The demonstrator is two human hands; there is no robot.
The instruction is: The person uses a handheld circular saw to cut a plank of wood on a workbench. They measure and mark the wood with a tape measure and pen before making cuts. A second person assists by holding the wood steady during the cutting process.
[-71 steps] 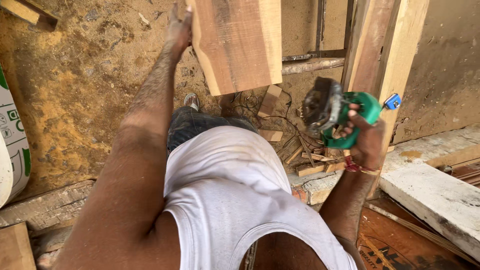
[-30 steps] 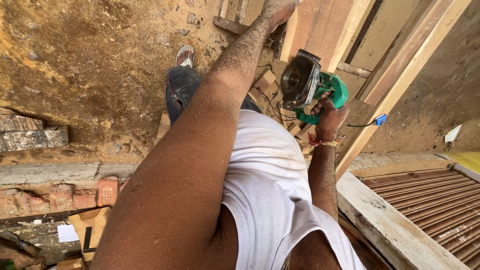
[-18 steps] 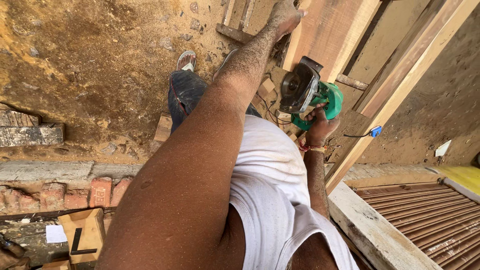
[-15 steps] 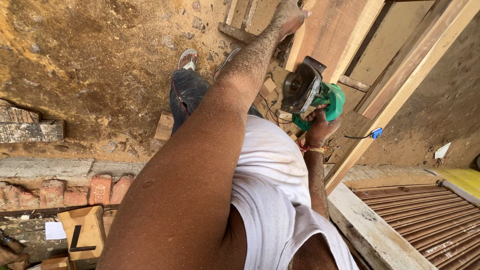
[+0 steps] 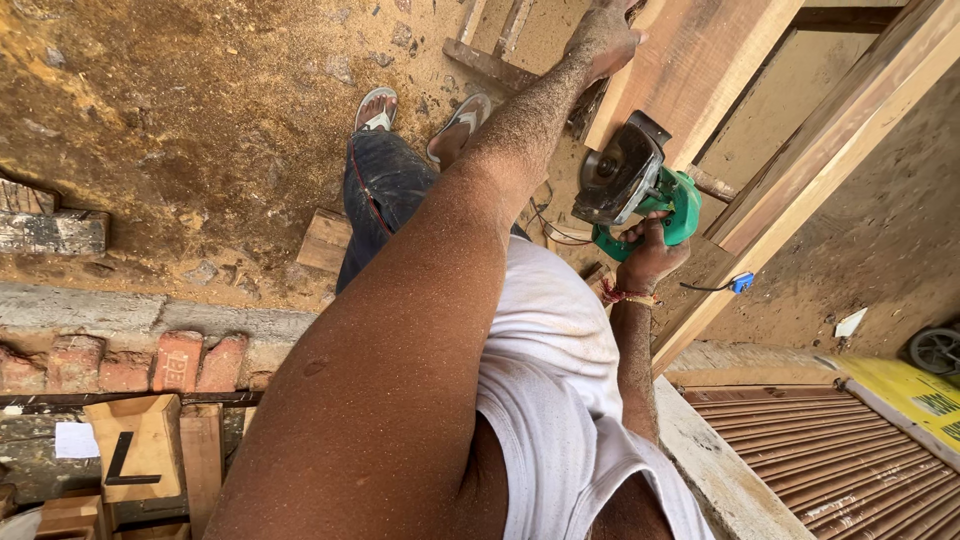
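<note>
Head view looks down the person's body to the dirt floor (image 5: 180,130). The left hand (image 5: 607,35) is stretched far out and rests flat on the top edge of a wide plank (image 5: 700,70), fingers open and laid on the wood. The arm is dusted all over with sawdust. The right hand (image 5: 650,255) is closed tight around the handle of a green saw (image 5: 640,195). The saw is held up in the air, just beside the lower edge of the plank, with its round blade turned toward the camera. A red band is on that wrist. The two hands are well apart.

A long beam (image 5: 820,150) leans beside the plank, on the right. Two feet in sandals (image 5: 420,115) stand on the floor below the plank. Small wood scraps lie near them. A row of red bricks (image 5: 150,360) runs along the left. A wooden box (image 5: 135,445) sits below the bricks. Brown ridged sheet metal (image 5: 850,470) lies in the bottom right corner.
</note>
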